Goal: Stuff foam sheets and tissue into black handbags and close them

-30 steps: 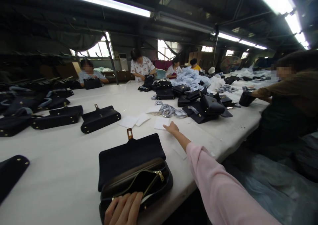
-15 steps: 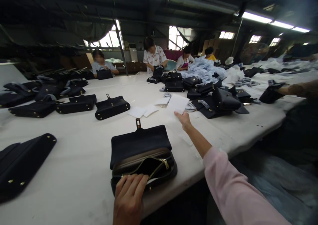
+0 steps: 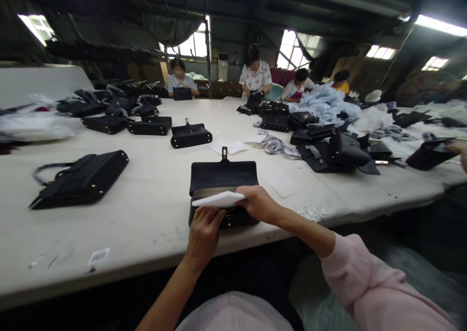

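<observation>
A black handbag (image 3: 223,174) lies at the table's front edge with its flap thrown back and a gold clasp piece at the flap's tip. A folded white sheet (image 3: 218,199), paper or thin foam, lies across the bag's mouth and hides most of the opening. My right hand (image 3: 258,204) is closed on the sheet's right end. Curled over the bag's front edge, my left hand (image 3: 204,229) grips it just below the sheet. I cannot tell whether its fingertips also touch the sheet.
Another black handbag (image 3: 85,177) lies to the left. White sheets (image 3: 280,180) rest beyond my right hand. Black bags (image 3: 333,151) are heaped at right, near wrapped straps (image 3: 275,143). Co-workers (image 3: 255,78) sit or stand across the table, and another person's hand (image 3: 460,151) is far right.
My right hand has brought a white sheet from the far stack back to the bag's mouth. My left hand stays on the bag's front edge. The view has turned and shifted.
</observation>
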### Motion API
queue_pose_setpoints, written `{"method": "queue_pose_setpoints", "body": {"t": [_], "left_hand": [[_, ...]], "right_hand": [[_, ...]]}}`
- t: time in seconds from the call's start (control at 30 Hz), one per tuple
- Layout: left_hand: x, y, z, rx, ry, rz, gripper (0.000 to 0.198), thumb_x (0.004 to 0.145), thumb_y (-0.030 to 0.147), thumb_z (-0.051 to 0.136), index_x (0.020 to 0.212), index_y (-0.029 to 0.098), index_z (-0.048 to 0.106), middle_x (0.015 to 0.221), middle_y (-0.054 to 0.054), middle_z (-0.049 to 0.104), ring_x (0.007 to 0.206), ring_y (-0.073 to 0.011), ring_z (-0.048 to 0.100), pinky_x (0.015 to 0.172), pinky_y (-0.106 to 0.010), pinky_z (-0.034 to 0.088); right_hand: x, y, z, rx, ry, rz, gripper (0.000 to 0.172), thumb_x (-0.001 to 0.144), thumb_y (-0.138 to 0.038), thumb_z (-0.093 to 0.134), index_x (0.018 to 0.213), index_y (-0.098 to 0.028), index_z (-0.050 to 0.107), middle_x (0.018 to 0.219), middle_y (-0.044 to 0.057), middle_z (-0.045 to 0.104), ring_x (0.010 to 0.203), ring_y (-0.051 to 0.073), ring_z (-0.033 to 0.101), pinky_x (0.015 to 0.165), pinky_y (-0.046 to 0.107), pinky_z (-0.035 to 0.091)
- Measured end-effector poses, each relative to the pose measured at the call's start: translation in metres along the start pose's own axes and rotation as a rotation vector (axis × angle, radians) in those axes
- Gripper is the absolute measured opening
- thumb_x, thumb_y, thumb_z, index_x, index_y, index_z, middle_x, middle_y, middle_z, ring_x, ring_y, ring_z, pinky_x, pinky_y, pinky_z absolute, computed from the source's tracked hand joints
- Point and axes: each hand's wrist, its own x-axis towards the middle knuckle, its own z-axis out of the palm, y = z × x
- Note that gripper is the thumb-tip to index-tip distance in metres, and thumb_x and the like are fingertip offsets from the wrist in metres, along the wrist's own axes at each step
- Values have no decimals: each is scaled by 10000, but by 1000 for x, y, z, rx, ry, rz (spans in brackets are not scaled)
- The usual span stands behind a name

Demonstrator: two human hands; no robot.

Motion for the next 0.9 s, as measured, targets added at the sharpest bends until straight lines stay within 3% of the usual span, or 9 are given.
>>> {"method": "queue_pose_setpoints", "body": {"t": [0.13,0.27,0.33,0.4,0.47,0.53,0.7,0.9], "left_hand": [[-1,0,-6,22,4,-22,224,876,44,503,1012,163,635,952,-68,661,919,-200,591,916,-411,438],[3,0,-10,53,26,-40,151,882,82,531,933,163,648,897,-58,670,874,-204,594,849,-385,453],[6,-1,-12,36,11,-62,126,892,121,537,915,167,652,886,-61,669,865,-215,595,801,-378,462],[7,-2,-12,2,-7,-68,149,900,126,522,949,175,654,938,-68,672,916,-228,601,810,-386,466],[6,-3,-12,-9,3,-47,175,901,108,511,979,175,654,984,-71,674,969,-236,600,846,-397,467],[4,-4,-11,11,18,-11,175,897,99,517,982,168,654,985,-71,677,975,-236,599,858,-396,466],[2,-6,-14,47,-1,11,176,896,106,536,1003,187,649,936,-51,671,827,-184,591,738,-329,441],[6,-10,-11,13,79,24,133,917,140,512,922,168,642,847,-47,658,763,-159,589,711,-309,415]], "right_hand": [[15,-13,-8,-302,-259,79,102,757,-139,654,833,-190,700,814,63,696,829,227,645,649,240,405],[34,-33,-11,-568,-381,57,231,720,-68,606,892,-171,721,901,130,704,897,293,658,715,295,463],[40,-36,-10,-531,-497,-4,274,720,-81,626,962,-175,712,957,118,703,915,290,658,741,301,476],[43,-32,-9,-284,-564,-115,395,751,-159,669,1143,-204,655,1072,76,687,968,261,645,785,277,471],[41,-26,-8,3,-490,-228,441,834,-226,626,1272,-226,576,1139,30,664,1002,214,629,821,235,449],[38,-21,-7,109,-380,-264,379,879,-189,553,1255,-211,598,1100,14,676,981,184,628,817,204,430],[35,-24,-16,-177,-404,-145,375,729,-39,577,1026,-216,723,899,25,719,898,196,658,712,194,423],[42,-38,-17,-517,-426,-63,265,730,-125,618,933,-246,738,901,73,721,874,266,680,667,266,473]]}}
